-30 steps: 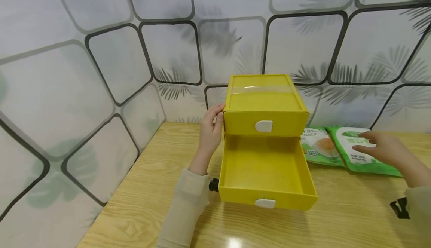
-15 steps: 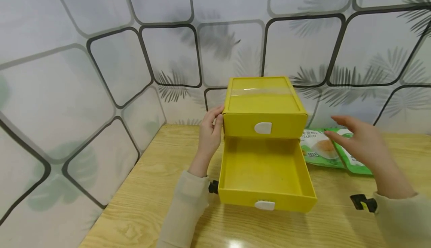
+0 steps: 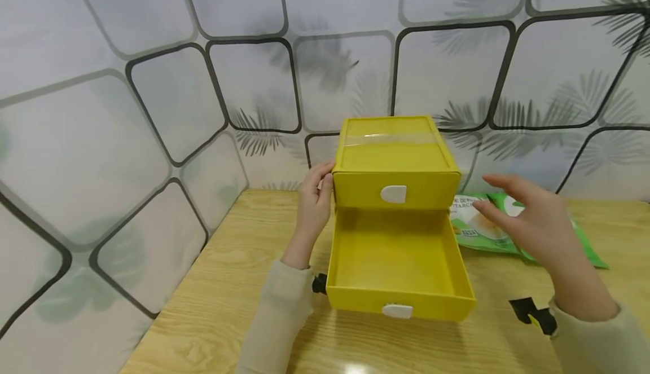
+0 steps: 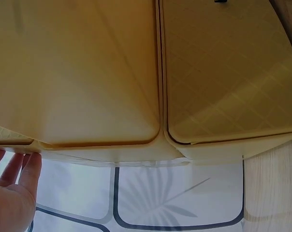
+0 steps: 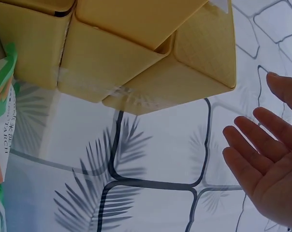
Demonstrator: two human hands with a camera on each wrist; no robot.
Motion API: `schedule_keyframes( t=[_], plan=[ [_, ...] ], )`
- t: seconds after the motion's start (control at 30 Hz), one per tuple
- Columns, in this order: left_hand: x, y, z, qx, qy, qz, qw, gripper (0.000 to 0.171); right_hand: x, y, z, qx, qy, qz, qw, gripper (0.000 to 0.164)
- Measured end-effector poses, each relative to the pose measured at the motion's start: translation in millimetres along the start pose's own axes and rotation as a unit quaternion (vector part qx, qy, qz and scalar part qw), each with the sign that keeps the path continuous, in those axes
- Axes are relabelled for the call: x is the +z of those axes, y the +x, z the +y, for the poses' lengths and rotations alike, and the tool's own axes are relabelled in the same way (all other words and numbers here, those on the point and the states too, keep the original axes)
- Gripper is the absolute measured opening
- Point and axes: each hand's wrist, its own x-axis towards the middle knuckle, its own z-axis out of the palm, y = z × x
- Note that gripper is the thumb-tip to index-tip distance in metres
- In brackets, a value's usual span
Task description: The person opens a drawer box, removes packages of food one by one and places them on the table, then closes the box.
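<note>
A yellow two-tier drawer box (image 3: 396, 154) stands on the wooden table, its lower drawer (image 3: 401, 250) pulled out and bare inside. The upper drawer (image 3: 360, 189) is closed, with a white tab on its front. My left hand (image 3: 313, 202) rests against the box's left side, and in the left wrist view its fingertips (image 4: 32, 166) touch the yellow edge. To the right of the box, my right hand (image 3: 538, 227) hovers with spread fingers and thumb, holding nothing. In the right wrist view, those fingers (image 5: 255, 154) are apart from the box.
Two green-and-white packets lie behind my right hand: a starch packet (image 3: 472, 241) beside the box and another packet (image 3: 589, 244) partly hidden by the hand. Patterned wall covering (image 3: 447, 75) rises behind and on the left. Clear tape (image 3: 391, 139) crosses the box top.
My right hand has moved left from over the right packet towards the box, slowing in the last half second. The left hand keeps its place on the box's side.
</note>
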Motion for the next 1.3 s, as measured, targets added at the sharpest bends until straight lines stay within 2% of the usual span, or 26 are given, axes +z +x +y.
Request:
schedule_keyframes(
  t=[0.13, 0.27, 0.37, 0.57, 0.77, 1.07, 1.3],
  plan=[
    [0.1, 0.7, 0.3, 0.003, -0.002, 0.000, 1.0000, 0.025, 0, -3, -9, -0.089, -0.008, 0.038, 0.995, 0.042],
    [-0.3, 0.3, 0.0, 0.002, 0.000, 0.003, 1.0000, 0.026, 0, -6, -20, -0.189, -0.001, 0.071, 0.979, 0.042],
    [-1.4, -0.1, -1.3, 0.004, 0.002, 0.006, 1.0000, 0.025, 2, -9, -30, -0.230, 0.013, 0.074, 0.970, 0.041],
    [-2.3, 0.5, -2.3, 0.017, 0.006, 0.008, 0.9998, 0.025, 6, -19, -53, -0.291, 0.046, 0.054, 0.954, 0.042],
    [-1.4, 0.3, -1.1, 0.019, 0.005, 0.010, 0.9998, 0.024, 11, -25, -67, -0.332, 0.065, 0.050, 0.940, 0.039],
    [-1.0, 0.8, -1.0, 0.014, 0.003, 0.008, 0.9999, 0.025, 17, -30, -80, -0.379, 0.048, 0.028, 0.924, 0.032],
    [-1.0, 0.8, -0.9, 0.009, 0.006, 0.004, 0.9999, 0.025, 25, -35, -84, -0.383, 0.049, -0.030, 0.922, 0.025]
  ],
)
